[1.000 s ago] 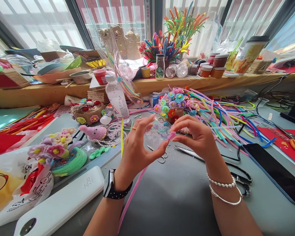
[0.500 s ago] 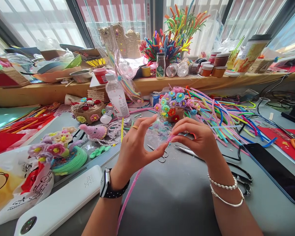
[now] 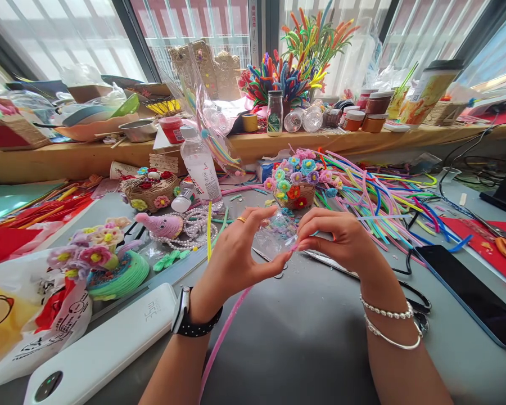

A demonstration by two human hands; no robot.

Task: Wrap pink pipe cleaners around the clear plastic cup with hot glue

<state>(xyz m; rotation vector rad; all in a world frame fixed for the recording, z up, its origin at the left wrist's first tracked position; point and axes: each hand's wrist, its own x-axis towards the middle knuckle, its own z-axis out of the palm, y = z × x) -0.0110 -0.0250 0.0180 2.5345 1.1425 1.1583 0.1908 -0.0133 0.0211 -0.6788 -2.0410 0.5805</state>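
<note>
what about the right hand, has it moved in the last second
Yes, slightly. The right hand, fingers pinching the pink pipe cleaner, has sunk lower, away from the flower basket whose base it overlapped earlier.

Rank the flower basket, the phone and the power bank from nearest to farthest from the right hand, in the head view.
From the right hand, which pinches a pink pipe cleaner:
1. Flower basket: just behind the hand.
2. Phone: to its right, on the table.
3. Power bank: far left, beyond the left hand.
</note>
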